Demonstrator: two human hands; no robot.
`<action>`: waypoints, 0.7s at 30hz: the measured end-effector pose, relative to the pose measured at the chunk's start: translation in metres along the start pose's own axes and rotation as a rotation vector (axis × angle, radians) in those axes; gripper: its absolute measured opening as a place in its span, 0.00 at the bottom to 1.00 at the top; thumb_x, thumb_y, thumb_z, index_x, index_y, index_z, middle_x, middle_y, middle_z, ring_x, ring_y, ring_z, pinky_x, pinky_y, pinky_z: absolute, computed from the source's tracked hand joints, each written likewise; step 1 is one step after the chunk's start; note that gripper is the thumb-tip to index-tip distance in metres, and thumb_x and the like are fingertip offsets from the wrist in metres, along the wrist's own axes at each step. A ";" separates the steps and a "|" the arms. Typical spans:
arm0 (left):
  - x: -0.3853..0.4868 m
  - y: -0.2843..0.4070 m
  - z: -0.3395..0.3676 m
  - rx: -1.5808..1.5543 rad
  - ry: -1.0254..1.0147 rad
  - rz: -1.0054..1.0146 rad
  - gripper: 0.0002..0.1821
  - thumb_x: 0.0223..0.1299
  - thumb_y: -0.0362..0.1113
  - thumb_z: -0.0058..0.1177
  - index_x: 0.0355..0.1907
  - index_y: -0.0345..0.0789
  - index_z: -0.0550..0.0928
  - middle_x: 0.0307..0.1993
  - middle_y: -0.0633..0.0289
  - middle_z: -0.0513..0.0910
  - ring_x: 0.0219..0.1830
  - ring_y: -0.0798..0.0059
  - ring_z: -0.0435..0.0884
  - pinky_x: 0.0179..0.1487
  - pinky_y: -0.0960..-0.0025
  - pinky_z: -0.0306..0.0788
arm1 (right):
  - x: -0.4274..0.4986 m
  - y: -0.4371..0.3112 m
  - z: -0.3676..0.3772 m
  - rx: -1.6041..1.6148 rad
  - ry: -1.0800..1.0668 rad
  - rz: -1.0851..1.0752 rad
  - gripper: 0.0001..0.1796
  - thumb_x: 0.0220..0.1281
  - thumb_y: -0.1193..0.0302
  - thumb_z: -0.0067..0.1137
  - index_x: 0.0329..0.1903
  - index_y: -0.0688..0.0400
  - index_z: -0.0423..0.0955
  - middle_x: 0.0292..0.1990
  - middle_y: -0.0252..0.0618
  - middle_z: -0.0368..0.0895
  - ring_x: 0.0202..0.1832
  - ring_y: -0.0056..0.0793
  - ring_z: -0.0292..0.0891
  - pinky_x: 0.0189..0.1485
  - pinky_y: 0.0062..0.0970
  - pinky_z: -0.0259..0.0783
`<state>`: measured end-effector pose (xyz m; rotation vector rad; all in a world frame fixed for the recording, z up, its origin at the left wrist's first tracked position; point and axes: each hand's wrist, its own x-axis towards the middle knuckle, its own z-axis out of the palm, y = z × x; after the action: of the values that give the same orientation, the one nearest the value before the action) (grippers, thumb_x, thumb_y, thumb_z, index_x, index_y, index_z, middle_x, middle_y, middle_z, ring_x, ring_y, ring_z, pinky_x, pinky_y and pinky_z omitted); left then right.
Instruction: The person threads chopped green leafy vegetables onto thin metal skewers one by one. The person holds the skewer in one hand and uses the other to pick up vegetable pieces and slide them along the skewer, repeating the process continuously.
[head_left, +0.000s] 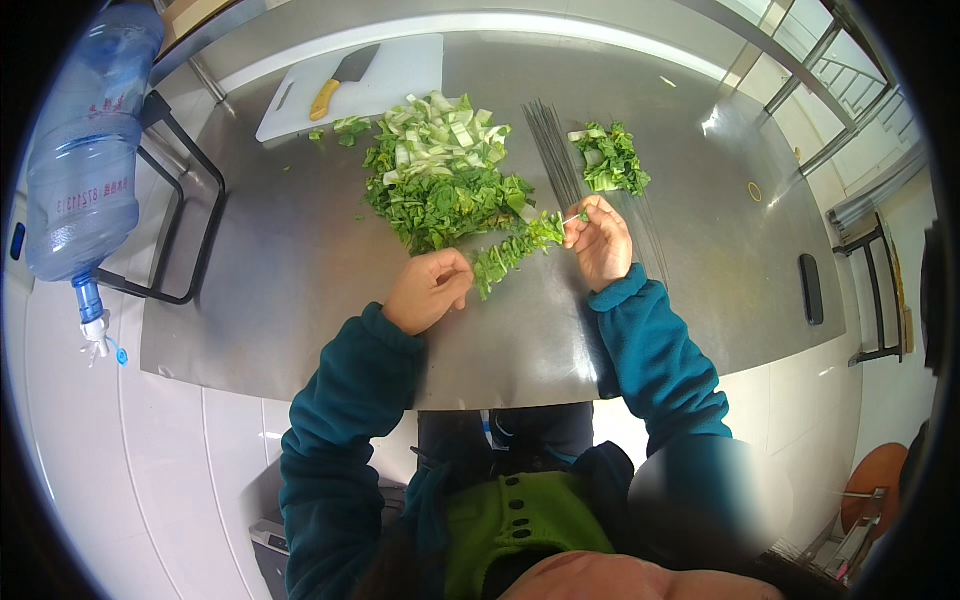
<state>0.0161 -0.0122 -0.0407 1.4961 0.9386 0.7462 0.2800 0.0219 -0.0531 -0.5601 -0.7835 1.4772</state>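
Observation:
A skewer threaded with chopped leafy greens (514, 251) spans the gap between my two hands. My left hand (431, 291) is closed around its near-left end, whose tip is hidden by the fingers. At the other end, the thumb and fingers of my right hand (604, 241) pinch a small green leaf piece (583, 216) on the bare skewer tip. Just beyond lies a heap of chopped greens (442, 195), with pale stem pieces on its far side. A bundle of thin metal skewers (551, 146) lies right of the heap. Farther right rest some skewered greens (613, 159), their thin skewers reaching towards me.
On the steel table (255, 247), a white cutting board (409, 64) at the far left carries a cleaver (330, 94) with a yellow handle. A blue water jug (82, 165) hangs neck-down at left in a black stand (214, 176). To the right are a black phone-like object (811, 289) and a yellow rubber band (754, 192).

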 end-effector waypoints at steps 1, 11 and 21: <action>0.000 0.000 0.000 -0.002 -0.002 0.002 0.03 0.61 0.27 0.46 0.31 0.30 0.74 0.22 0.67 0.74 0.23 0.84 0.72 0.29 0.80 0.66 | 0.000 0.000 0.000 0.006 -0.004 0.004 0.07 0.65 0.71 0.44 0.36 0.61 0.69 0.27 0.40 0.77 0.26 0.27 0.73 0.31 0.24 0.69; -0.001 0.001 0.000 -0.021 0.001 -0.002 0.03 0.61 0.27 0.46 0.31 0.31 0.74 0.23 0.67 0.74 0.24 0.84 0.73 0.29 0.79 0.67 | -0.002 0.001 -0.001 0.009 -0.049 0.105 0.07 0.65 0.70 0.46 0.36 0.61 0.68 0.27 0.37 0.75 0.26 0.25 0.73 0.31 0.23 0.72; 0.000 0.001 0.000 -0.033 0.024 -0.022 0.03 0.60 0.27 0.47 0.31 0.31 0.74 0.24 0.68 0.74 0.24 0.84 0.73 0.30 0.79 0.67 | -0.003 0.007 0.000 -0.222 -0.033 0.002 0.07 0.64 0.71 0.50 0.40 0.60 0.73 0.26 0.32 0.74 0.27 0.21 0.71 0.31 0.20 0.67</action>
<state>0.0164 -0.0128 -0.0402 1.4491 0.9551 0.7622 0.2754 0.0196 -0.0586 -0.7048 -0.9802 1.4130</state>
